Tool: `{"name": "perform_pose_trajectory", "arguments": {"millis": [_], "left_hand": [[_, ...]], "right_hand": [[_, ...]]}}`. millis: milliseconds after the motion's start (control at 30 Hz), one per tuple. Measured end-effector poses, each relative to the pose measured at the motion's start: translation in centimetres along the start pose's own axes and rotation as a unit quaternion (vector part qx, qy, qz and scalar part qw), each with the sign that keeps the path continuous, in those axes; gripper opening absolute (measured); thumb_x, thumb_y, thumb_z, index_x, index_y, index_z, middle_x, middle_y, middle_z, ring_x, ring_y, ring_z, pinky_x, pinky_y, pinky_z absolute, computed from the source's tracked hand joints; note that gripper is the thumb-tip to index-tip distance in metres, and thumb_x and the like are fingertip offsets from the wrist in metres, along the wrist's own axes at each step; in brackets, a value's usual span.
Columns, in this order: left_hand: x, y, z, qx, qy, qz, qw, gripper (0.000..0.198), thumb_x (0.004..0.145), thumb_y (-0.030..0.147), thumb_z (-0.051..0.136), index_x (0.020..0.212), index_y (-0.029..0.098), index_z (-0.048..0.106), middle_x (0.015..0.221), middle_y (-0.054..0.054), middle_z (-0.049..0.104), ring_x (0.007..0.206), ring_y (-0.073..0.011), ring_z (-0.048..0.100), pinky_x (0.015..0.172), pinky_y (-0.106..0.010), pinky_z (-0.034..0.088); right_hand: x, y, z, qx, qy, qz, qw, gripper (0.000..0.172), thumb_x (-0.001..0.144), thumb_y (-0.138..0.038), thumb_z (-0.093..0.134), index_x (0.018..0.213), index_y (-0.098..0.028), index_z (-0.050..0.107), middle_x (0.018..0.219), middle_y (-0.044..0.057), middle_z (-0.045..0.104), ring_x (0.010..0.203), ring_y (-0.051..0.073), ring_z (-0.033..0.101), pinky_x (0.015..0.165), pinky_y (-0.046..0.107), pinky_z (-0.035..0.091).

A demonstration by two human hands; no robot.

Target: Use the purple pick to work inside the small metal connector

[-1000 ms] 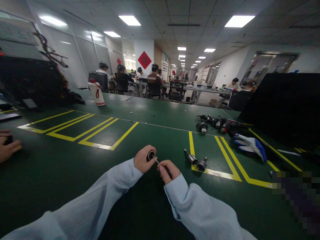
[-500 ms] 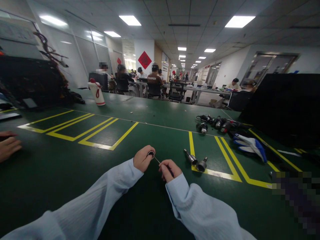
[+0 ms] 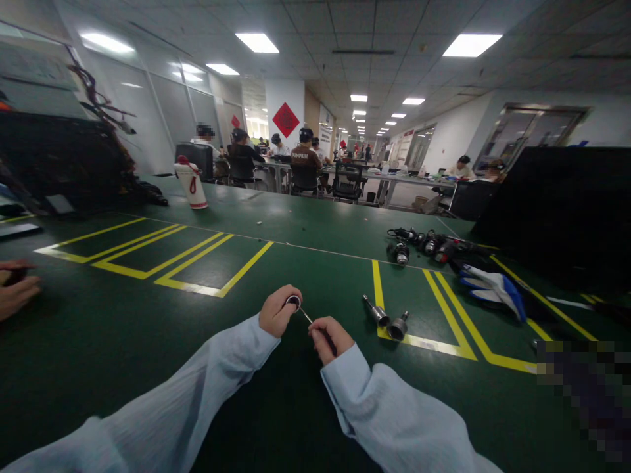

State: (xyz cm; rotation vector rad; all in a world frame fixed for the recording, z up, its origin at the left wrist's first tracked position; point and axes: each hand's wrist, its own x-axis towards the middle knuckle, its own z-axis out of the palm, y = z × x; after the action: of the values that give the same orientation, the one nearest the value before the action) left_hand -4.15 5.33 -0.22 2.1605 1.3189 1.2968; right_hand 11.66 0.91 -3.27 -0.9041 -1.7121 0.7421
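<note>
1. The left hand (image 3: 277,311) is curled shut around a small round part (image 3: 292,301). The part is dark, with a shiny ring on its end.
2. This hand and the part are to the left of the two silver pieces (image 3: 388,320) that lie on the green desk (image 3: 148,315). They are near the pieces.
3. The right hand (image 3: 329,337) is closed too. Its fingers pinch a thin tool (image 3: 305,315), like a little metal stick.
4. The right hand is also left of the silver pieces. It is closer to them than the left hand is.
5. The tip of the thin tool meets the ring end of the small round part. It is too small to tell if the tip goes inside.
6. Both arms wear light blue sleeves.
7. The silver pieces lie on a yellow line (image 3: 424,340), close together.
8. Behind the silver pieces, farther from the person, is a pile of black tools (image 3: 428,243).
9. To the right of the silver pieces, a bit farther back, lies a blue and white glove (image 3: 490,286).
10. Far back and to the left of the silver pieces stands a white bottle (image 3: 191,184) with red on it. It is upright.
11. Far to the left of the silver pieces, at the edge of the view, is another person's hand (image 3: 14,292) on the desk.
</note>
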Motion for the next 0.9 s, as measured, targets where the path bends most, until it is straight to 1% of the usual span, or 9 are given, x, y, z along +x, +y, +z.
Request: {"name": "perform_pose_trajectory", "arguments": {"millis": [200, 367, 500, 667, 800, 900], "left_hand": [[-0.1, -0.1, -0.1, -0.023, 0.01, -0.008, 1.0, 0.015, 0.063, 0.019, 0.036, 0.065, 0.016, 0.051, 0.061, -0.001, 0.05, 0.06, -0.0137, 0.047, 0.057, -0.025, 0.038], [-0.2, -0.2, -0.1, -0.029, 0.012, -0.012, 0.999, 0.016, 0.064, 0.018, 0.035, 0.063, 0.016, 0.051, 0.059, 0.0, 0.049, 0.057, -0.0128, 0.046, 0.054, -0.024, 0.037], [-0.3, -0.2, 0.0, -0.029, 0.012, -0.009, 0.999, 0.016, 0.064, 0.018, 0.035, 0.062, 0.015, 0.051, 0.058, 0.0, 0.049, 0.056, -0.0128, 0.046, 0.054, -0.024, 0.037], [-0.4, -0.3, 0.1, -0.004, 0.013, 0.015, 1.0, 0.016, 0.065, 0.017, 0.035, 0.065, 0.015, 0.051, 0.061, -0.001, 0.05, 0.059, -0.0133, 0.047, 0.056, -0.025, 0.038], [-0.2, -0.2, 0.3, 0.034, -0.001, 0.043, 0.998, 0.014, 0.065, 0.017, 0.037, 0.068, 0.016, 0.051, 0.065, -0.002, 0.05, 0.062, -0.0141, 0.048, 0.059, -0.026, 0.04], [-0.1, 0.0, 0.5, 0.044, -0.018, 0.052, 0.998, 0.015, 0.061, 0.015, 0.041, 0.073, 0.015, 0.051, 0.069, -0.002, 0.051, 0.065, -0.0146, 0.049, 0.061, -0.027, 0.041]], "right_hand": [[0.1, -0.5, -0.3, -0.023, -0.012, -0.038, 0.999, 0.014, 0.079, -0.02, 0.042, 0.083, -0.017, 0.056, 0.071, 0.002, 0.055, 0.056, 0.011, 0.049, 0.051, 0.022, 0.041], [0.2, -1.0, -0.5, -0.042, -0.009, -0.078, 0.996, 0.013, 0.077, -0.014, 0.044, 0.082, -0.016, 0.056, 0.071, 0.003, 0.056, 0.061, 0.012, 0.051, 0.056, 0.023, 0.041], [0.2, -1.2, -0.5, -0.038, -0.002, -0.083, 0.996, 0.014, 0.076, -0.014, 0.045, 0.081, -0.015, 0.058, 0.072, 0.004, 0.057, 0.061, 0.012, 0.051, 0.057, 0.022, 0.042], [0.2, -1.3, -0.5, -0.027, 0.007, -0.048, 0.998, 0.014, 0.076, -0.018, 0.045, 0.079, -0.016, 0.058, 0.07, 0.003, 0.057, 0.06, 0.012, 0.051, 0.057, 0.023, 0.042], [0.1, -1.0, -0.6, 0.009, 0.01, 0.03, 0.999, 0.015, 0.077, -0.024, 0.045, 0.079, -0.017, 0.058, 0.068, 0.002, 0.057, 0.054, 0.011, 0.05, 0.051, 0.023, 0.041], [0.0, -0.8, -0.8, 0.037, 0.02, 0.069, 0.997, 0.017, 0.078, -0.027, 0.045, 0.08, -0.017, 0.058, 0.066, 0.002, 0.057, 0.05, 0.01, 0.049, 0.048, 0.022, 0.04]]}}
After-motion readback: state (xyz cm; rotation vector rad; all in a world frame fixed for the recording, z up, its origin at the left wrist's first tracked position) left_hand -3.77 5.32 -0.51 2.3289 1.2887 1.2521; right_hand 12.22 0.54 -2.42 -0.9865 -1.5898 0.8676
